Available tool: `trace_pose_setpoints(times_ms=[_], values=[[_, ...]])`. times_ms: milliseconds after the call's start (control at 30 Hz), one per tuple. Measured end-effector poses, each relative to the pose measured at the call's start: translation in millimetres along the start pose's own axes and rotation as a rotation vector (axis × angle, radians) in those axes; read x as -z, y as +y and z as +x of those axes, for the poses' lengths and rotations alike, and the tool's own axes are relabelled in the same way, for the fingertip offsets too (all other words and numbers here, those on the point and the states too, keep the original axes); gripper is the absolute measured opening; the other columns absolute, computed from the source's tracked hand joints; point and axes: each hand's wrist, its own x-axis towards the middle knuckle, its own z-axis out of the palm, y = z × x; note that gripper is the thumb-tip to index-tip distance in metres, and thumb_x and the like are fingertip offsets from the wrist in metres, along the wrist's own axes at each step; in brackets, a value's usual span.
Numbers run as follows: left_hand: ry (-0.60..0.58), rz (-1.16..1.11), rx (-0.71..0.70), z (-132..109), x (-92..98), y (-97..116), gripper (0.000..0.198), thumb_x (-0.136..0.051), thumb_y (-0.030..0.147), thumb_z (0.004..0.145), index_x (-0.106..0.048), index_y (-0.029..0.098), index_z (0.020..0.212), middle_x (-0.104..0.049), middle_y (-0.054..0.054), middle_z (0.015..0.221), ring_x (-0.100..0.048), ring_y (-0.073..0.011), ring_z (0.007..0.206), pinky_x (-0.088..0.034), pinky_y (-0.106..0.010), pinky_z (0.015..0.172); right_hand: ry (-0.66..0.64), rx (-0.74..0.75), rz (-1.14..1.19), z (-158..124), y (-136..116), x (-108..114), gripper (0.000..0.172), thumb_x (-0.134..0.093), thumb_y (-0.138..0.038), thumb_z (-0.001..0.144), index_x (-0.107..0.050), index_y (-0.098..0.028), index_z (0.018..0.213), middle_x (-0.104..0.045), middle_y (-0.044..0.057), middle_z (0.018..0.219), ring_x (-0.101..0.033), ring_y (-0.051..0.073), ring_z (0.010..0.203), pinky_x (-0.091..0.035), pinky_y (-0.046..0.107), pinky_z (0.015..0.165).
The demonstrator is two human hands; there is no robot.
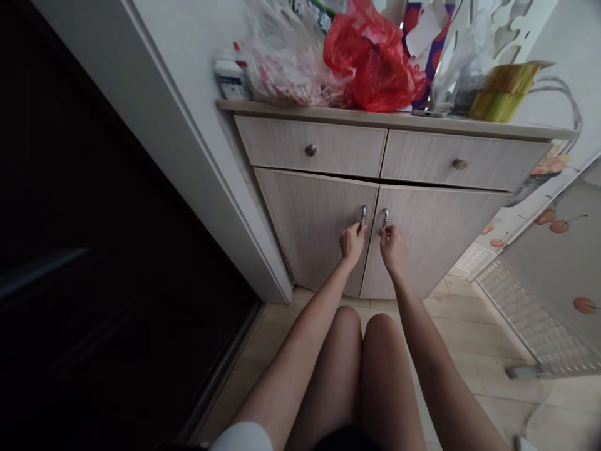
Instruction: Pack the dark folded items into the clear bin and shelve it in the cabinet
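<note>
My left hand [352,242] is closed around the metal handle [364,213] of the left cabinet door [310,219]. On the right cabinet door [436,232], my right hand [392,245] grips the matching handle [385,216]. Both doors stand slightly ajar, with a dark gap along their top edges. Above them are two shut drawers, the left drawer [272,141] and the right drawer [493,166], each with a round knob. Fingertips partly hide the lower ends of the handles.
Crowding the cabinet top are a white bottle [231,80], a clear plastic bag [291,69], a red plastic bag [375,59] and a yellow-green package [504,91]. A dark doorway [117,250] lies left; a cherry-patterned panel [558,263] stands right. My knees [364,338] are close below.
</note>
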Motion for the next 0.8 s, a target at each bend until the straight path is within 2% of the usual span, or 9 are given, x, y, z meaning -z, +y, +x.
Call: trace_pose_setpoints(times_ms=[200, 567, 800], values=[[-0.01, 0.014, -0.006, 11, -5.6, -1, 0.022, -0.057, 0.029, 0.097, -0.075, 0.016, 0.099, -0.076, -0.014, 0.094, -0.068, -0.022, 0.083, -0.041, -0.028, 0.07, -0.023, -0.035, -0.008, 10, -2, -7, 0.034, -0.036, -0.041, 0.101, -0.061, -0.017, 0.105, -0.071, 0.013, 0.095, -0.065, 0.024, 0.083, -0.038, 0.032, 0.075], [-0.017, 0.008, 0.001, 28, -14.5, 0, 0.021, -0.058, 0.026, 0.097, -0.075, 0.017, 0.105, -0.076, -0.015, 0.101, -0.068, -0.0221, 0.086, -0.043, -0.029, 0.075, -0.024, -0.053, -0.022, 30, -2, -21, 0.033, -0.039, -0.037, 0.099, -0.064, -0.015, 0.104, -0.07, 0.012, 0.088, -0.062, 0.022, 0.076, -0.039, 0.032, 0.073], [-0.023, 0.033, -0.014, 32, -16.5, 0, 0.023, -0.056, 0.027, 0.098, -0.076, 0.016, 0.103, -0.076, -0.016, 0.101, -0.068, -0.023, 0.085, -0.042, -0.029, 0.073, -0.019, -0.057, -0.037, 32, -4, -25, 0.034, -0.038, -0.038, 0.1, -0.062, -0.015, 0.105, -0.071, 0.014, 0.091, -0.062, 0.023, 0.078, -0.038, 0.034, 0.075]])
